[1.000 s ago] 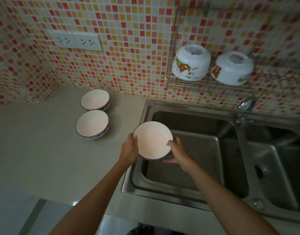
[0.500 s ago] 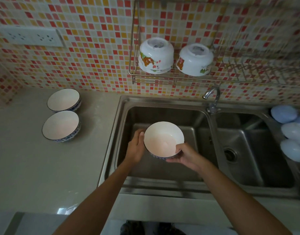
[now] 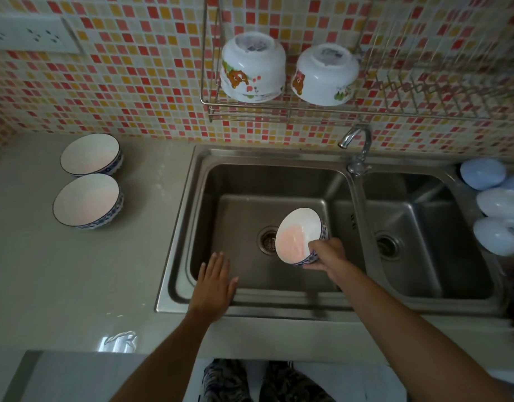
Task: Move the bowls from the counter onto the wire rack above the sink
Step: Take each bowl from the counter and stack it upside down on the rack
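My right hand [image 3: 325, 255] grips a blue-patterned white bowl [image 3: 297, 235] by its rim, tilted on its side over the left sink basin. My left hand [image 3: 213, 281] is flat with fingers spread above the basin's front left corner, holding nothing. Two matching bowls stand upright on the counter at the left, a far bowl [image 3: 90, 153] and a near bowl [image 3: 86, 200]. The wire rack [image 3: 279, 110] hangs on the tiled wall above the sink and carries two upturned white bowls with cartoon prints, a left printed bowl [image 3: 252, 69] and a right printed bowl [image 3: 325, 75].
A steel double sink [image 3: 354, 224] fills the middle, with a faucet [image 3: 355, 146] between the basins. Several pale blue upturned bowls [image 3: 496, 204] sit at the sink's right edge. A wall socket [image 3: 26, 33] is at upper left. The rack's right part [image 3: 438, 88] has plate slots.
My left hand has let go of the bowl and moved down-left. My right hand alone now holds the bowl, shifted right and tilted on its side. The view has panned right.
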Available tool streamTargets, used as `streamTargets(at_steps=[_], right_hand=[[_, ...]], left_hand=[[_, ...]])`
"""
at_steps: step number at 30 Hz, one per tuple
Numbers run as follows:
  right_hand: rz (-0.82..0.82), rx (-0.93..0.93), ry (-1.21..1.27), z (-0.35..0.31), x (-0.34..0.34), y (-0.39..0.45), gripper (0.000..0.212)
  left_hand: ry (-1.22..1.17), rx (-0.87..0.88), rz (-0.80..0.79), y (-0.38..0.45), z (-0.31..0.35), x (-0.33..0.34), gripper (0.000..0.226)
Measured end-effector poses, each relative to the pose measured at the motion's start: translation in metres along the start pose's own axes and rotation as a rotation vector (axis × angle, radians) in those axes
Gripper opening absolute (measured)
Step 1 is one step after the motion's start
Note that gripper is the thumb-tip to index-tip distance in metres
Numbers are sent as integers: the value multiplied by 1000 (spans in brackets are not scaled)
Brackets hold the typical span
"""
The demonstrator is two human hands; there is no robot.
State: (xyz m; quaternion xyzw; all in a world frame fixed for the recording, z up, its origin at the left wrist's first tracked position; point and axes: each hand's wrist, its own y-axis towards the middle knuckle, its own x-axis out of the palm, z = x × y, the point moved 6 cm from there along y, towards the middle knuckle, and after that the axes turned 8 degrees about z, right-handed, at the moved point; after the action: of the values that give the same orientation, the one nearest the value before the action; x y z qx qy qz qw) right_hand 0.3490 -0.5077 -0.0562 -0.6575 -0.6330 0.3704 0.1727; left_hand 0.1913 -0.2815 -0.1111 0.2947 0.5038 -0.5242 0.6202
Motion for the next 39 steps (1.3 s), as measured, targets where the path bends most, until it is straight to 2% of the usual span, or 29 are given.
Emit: streamTargets(at_steps=[2,7,10,13,24,29,31,33,36,39], right_hand=[[60,-44,-62,1,-2,6,54],[207,-191,-242,10,-7,33,79],[279,-284,-416,-5,-9,12,74],[274,-362,-547,-6,-6,11,76],[373,-842,-1032,-11,19,-16,75],[420,-927,-1151,-5,21,-20,76],[414,-913,-1095,-7,19,-21,76],[400,-823,-939,-10,13,-22,74],[308,-514,-512,-6,-3,-9,68],[81,-148,14,2,-11,-8,51]], left_hand=[[-22,-39,17,-3,-7,2,105],[-37,-85,12,-4,-11,7,101],[-34,-88,9,-4,-12,8,100],[-42,-85,6,-4,-12,8,99],[-57,-79,18,-4,-12,8,100],[-62,-80,17,-4,-12,8,97],[-66,-80,16,-5,-12,8,98],[-92,-77,18,-4,-11,6,99],[-160,-57,44,5,0,-7,95],[-228,2,169,26,24,-43,71]])
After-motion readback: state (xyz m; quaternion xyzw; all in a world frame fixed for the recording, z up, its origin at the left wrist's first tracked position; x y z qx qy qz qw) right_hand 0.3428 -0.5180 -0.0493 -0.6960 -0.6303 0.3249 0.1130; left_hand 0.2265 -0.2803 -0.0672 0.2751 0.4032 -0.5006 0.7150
